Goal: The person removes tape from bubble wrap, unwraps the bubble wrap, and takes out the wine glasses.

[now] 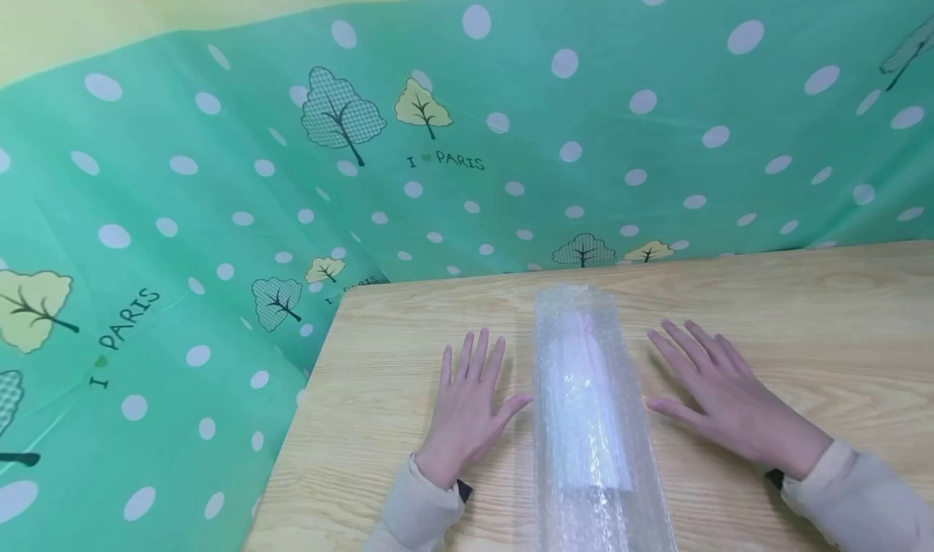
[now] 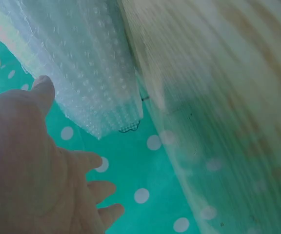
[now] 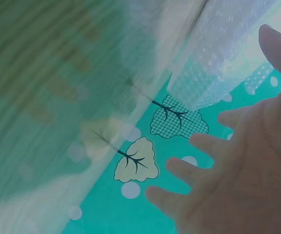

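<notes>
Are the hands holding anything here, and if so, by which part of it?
Nothing is held: the left hand and the right hand are spread, one on each side of the bubble-wrapped package.

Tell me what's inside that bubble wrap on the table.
Inside the bubble wrap, a long pale item shows faintly, pinkish toward its far end; the wrap and its glare hide what it is.
</notes>
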Demonstrator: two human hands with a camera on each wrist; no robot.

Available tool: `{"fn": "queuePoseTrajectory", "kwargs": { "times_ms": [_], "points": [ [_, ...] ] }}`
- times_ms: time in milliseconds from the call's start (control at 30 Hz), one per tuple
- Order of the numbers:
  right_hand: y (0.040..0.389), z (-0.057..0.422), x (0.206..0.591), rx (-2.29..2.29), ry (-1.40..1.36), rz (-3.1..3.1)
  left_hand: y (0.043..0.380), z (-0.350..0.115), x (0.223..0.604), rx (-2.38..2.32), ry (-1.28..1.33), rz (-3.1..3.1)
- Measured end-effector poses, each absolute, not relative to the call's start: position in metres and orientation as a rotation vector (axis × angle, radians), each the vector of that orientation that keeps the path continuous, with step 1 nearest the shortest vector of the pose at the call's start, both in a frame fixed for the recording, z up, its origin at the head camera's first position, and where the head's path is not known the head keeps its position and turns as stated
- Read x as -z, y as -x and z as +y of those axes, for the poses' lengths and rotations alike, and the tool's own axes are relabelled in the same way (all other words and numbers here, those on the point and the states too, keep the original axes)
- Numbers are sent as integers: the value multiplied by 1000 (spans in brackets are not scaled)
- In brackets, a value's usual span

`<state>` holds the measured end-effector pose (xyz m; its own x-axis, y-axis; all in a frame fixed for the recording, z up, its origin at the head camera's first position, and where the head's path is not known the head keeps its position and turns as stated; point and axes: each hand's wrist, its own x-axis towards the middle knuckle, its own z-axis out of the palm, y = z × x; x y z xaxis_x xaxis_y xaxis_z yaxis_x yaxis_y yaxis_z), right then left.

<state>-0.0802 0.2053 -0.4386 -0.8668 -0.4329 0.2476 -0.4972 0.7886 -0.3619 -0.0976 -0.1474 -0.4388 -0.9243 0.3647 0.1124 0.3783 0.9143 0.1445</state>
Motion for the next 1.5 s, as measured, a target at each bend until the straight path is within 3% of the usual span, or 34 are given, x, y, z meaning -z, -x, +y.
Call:
{"fn": "queuePoseTrajectory", "kwargs": {
  "times_ms": [933,1500],
  "points": [
    [80,182,415,-702,-729,-2755,94,-140,430,458,685,-2993],
    [83,151,411,-716,-882,-2631,87,-136,424,758,706,-3029]
  ]
}}
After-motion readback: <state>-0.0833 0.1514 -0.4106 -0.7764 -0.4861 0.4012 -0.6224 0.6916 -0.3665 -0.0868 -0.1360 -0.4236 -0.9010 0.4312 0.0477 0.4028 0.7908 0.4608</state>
